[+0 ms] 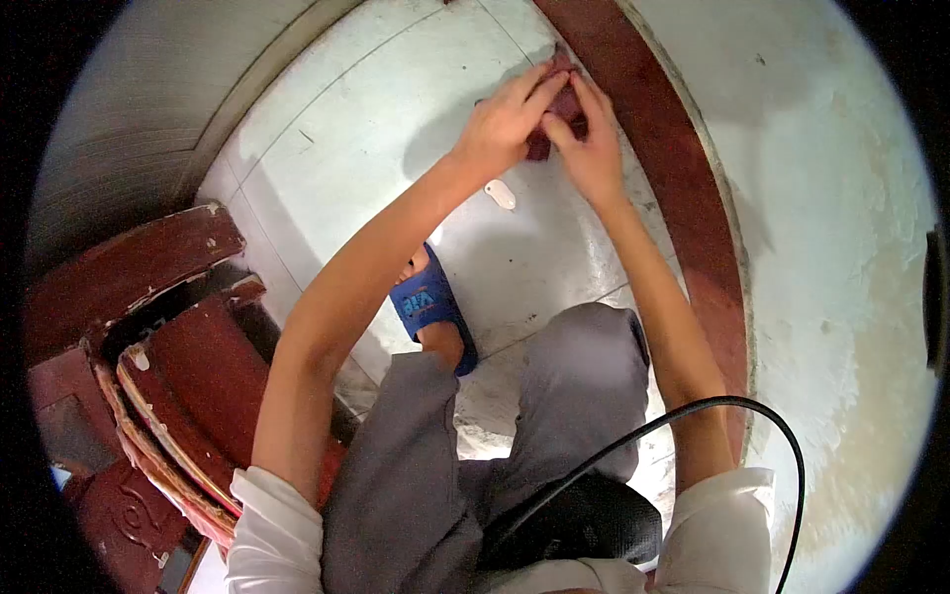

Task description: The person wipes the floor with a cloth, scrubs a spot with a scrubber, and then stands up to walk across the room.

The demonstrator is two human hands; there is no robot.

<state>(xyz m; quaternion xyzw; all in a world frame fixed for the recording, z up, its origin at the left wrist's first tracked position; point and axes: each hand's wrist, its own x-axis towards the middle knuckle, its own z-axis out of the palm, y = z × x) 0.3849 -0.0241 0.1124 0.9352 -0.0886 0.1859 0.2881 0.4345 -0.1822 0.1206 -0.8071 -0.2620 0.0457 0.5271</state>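
Both my hands meet over a crumpled maroon cloth (566,103) low by the wall, near the top of the view. My left hand (503,117) grips its left side, fingertips reaching over the top. From the right, my right hand (594,144) pinches it with thumb and fingers. Part of the cloth hangs below my left fingers, and the fingers cover the rest. A small white oval piece (501,194) with a hole at one end lies on the floor just below the hands.
Dark red skirting (683,168) runs along the pale wall (821,247) on the right. To the left stands worn dark red wooden furniture (203,381). My foot in a blue slipper (431,307) rests on the tiled floor (356,129). A black cable (693,404) loops across my right arm.
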